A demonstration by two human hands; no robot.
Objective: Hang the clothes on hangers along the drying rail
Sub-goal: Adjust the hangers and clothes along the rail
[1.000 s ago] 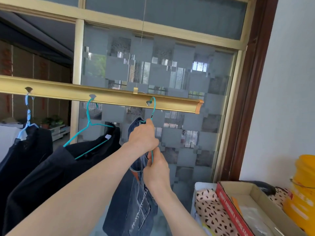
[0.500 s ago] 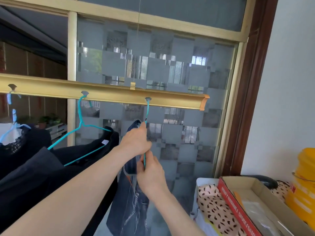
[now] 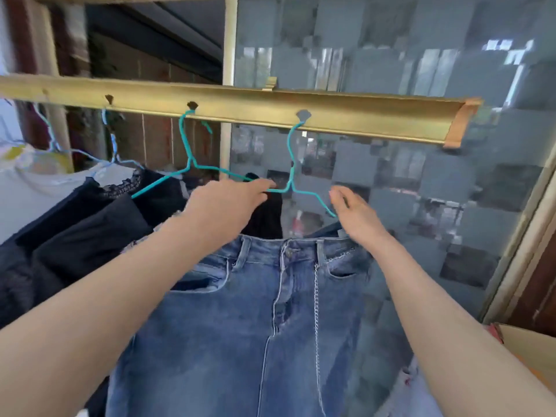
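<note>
Blue jeans (image 3: 240, 326) with a chain at the waist hang flat-on from a teal wire hanger (image 3: 290, 164). Its hook sits in the rightmost hole of the gold drying rail (image 3: 361, 115). My left hand (image 3: 225, 206) reaches to the hanger's left shoulder and pinches the wire there. On the other side, my right hand (image 3: 355, 215) is beside the hanger's right tip with relaxed fingers, just above the waistband.
One hole to the left hangs a second teal hanger (image 3: 185, 139) with black garments (image 3: 90, 230). Farther left are a blue hanger (image 3: 112, 145) and a white garment (image 3: 36, 188). Frosted glass (image 3: 436, 221) is behind the rail. A cardboard box (image 3: 529, 350) shows at the lower right.
The hanger hook now sits in the rail hole and the jeans have turned to face me. My hands moved apart from the hanger's neck to its two shoulders; the view shifted right and closer.
</note>
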